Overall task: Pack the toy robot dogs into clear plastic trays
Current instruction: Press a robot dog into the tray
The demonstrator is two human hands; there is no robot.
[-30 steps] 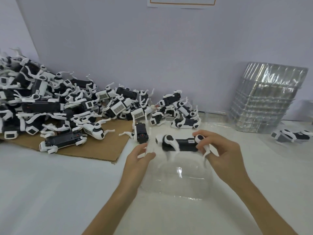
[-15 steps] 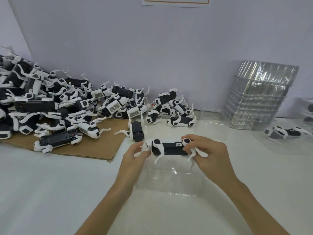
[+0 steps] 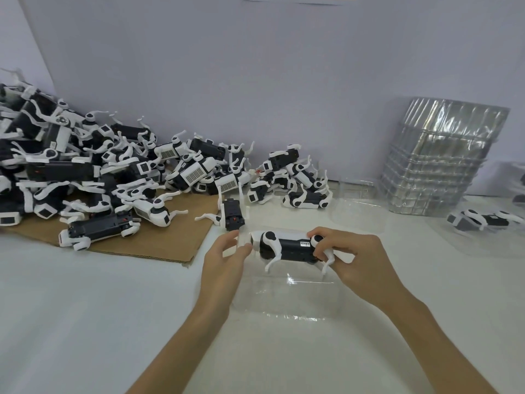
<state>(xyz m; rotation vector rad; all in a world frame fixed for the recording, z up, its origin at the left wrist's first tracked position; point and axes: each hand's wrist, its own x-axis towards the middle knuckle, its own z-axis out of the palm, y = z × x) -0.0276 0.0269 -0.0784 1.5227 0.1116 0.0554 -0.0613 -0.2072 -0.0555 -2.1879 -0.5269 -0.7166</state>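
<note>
A black and white toy robot dog (image 3: 287, 247) lies sideways in the far part of a clear plastic tray (image 3: 287, 300) on the white table, its legs pointing toward me. My right hand (image 3: 350, 258) grips the dog's right end, fingers curled over a round leg joint. At the tray's far left corner, my left hand (image 3: 224, 258) pinches the clear rim beside the dog's white head. The tray's near half holds nothing.
A big heap of toy robot dogs (image 3: 93, 177) covers a cardboard sheet (image 3: 159, 237) at the left. A stack of clear trays (image 3: 437, 160) leans on the wall at the right. Another dog (image 3: 483, 220) lies in a tray at the far right.
The dog has come down from above the tray into its far part, still in my right hand. My left hand stays at the tray's left corner.
</note>
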